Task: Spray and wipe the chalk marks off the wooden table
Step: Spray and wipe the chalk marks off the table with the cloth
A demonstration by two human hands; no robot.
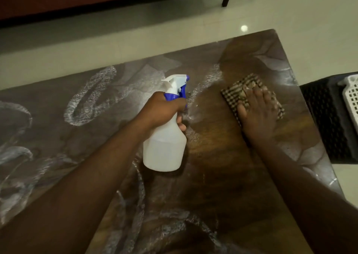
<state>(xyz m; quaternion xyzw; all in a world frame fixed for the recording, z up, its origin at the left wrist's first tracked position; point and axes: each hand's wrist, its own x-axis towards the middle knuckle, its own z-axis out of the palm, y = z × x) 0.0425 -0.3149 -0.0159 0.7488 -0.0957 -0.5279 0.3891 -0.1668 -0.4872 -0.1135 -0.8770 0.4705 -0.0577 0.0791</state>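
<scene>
- Two hands working: left hand (164, 109) gripping white plastic spray bottle (164, 149) by its blue-collared neck.
- Right hand (257, 114) pressing flat, fingers spread, on checked brown cloth (238, 91).
- White chalk marks (89, 96) covering dark wooden table (222, 176).

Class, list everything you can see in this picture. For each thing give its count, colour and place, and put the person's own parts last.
wooden table: one, dark brown, fills the middle and lower view.
chalk marks: several, white, over the table's left and near parts; the patch by the cloth looks wiped.
spray bottle: one, white with a blue trigger, held above the table's middle.
cloth: one, brown-and-cream check, flat on the table's right part.
basket: one, white, at the right edge on a dark stand.
floor: pale tiles, beyond the table.
left hand: grips the bottle's neck.
right hand: presses flat on the cloth.
</scene>
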